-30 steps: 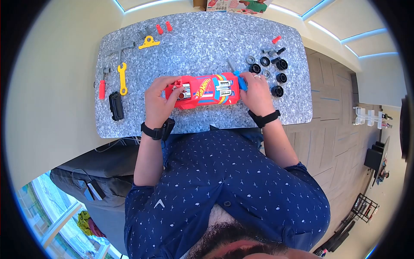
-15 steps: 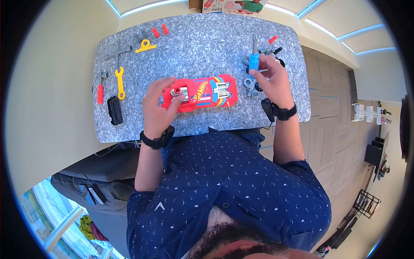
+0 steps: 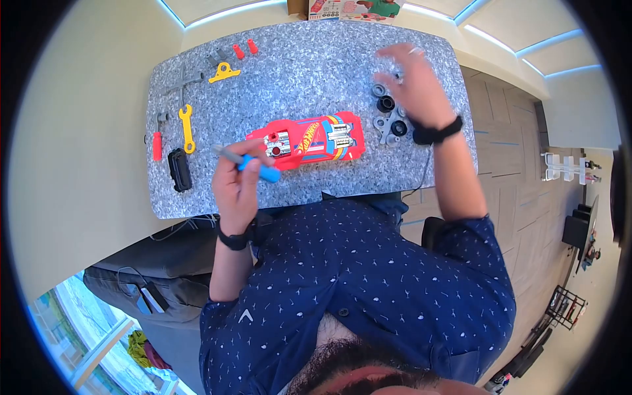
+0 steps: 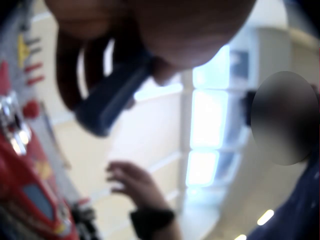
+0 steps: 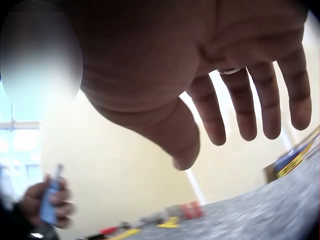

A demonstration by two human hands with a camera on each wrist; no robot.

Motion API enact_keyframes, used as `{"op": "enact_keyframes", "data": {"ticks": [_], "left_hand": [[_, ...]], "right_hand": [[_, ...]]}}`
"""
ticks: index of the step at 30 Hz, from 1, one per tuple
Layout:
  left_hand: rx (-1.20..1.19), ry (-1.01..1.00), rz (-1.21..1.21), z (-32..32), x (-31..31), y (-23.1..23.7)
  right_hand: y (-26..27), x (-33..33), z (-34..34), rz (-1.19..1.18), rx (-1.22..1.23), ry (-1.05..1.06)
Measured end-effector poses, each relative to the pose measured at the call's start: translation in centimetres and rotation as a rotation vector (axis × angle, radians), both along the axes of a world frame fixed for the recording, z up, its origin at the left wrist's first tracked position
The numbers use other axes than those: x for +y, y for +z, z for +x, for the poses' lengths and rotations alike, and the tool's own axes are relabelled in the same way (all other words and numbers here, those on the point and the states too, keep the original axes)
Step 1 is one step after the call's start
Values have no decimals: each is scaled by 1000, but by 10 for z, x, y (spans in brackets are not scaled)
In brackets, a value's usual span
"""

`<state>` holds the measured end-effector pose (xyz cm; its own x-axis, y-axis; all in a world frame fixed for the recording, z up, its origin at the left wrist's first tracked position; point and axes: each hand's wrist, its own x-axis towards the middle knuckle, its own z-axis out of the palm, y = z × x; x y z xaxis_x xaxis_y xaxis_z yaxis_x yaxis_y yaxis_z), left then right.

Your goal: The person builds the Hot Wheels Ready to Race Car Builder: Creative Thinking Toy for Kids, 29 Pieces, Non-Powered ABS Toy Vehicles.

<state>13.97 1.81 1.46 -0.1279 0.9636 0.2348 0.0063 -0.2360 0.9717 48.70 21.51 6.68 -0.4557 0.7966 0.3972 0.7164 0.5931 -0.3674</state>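
1. The red plastic toy car with bright stripes and two silver engine parts (image 3: 309,141) sits on the grey speckled table (image 3: 296,79), in front of the person. Its long side runs left to right, across the person's body.

2. The left hand (image 3: 235,192) is the one close to the car. It is by the car's left end, a bit nearer to the person. From this hand, the car lies ahead and to the right. I cannot tell if the fingertips touch it.

3. The left hand pinches a toy screwdriver with a fat blue handle and a grey shaft (image 3: 264,172). The tool is up in the air. From above, it slants: the grey tip points left and away from the person, and the blue end points right, beside the car's near edge. The right wrist view shows the tip pointing up.

4. The right hand (image 3: 418,85) is well apart from the car, out to the right and farther from the person. Its fingers are straight and spread, and it holds nothing.

5. Just below it in the head view is a bunch of small parts, with a round black plastic wheel (image 3: 386,104) and a flat grey plastic piece with holes (image 3: 380,123). These lie between the right hand and the car's right end.
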Motion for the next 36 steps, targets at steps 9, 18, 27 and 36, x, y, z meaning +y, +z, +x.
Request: {"op": "enact_keyframes", "data": {"ticks": [9,18,27,36], "left_hand": [[163,160,-30,-48,-27,2],[-60,192,16,-34,-16,-3],[-136,35,-115,13,3,0],[528,150,135,0,14,-7]], "right_hand": [[-69,154,110,-171,-471,-425],[-15,94,32,-303,97,-105],[-15,-100,-107,-554,671,438],[-57,-111,-99,-560,701,257]]}}
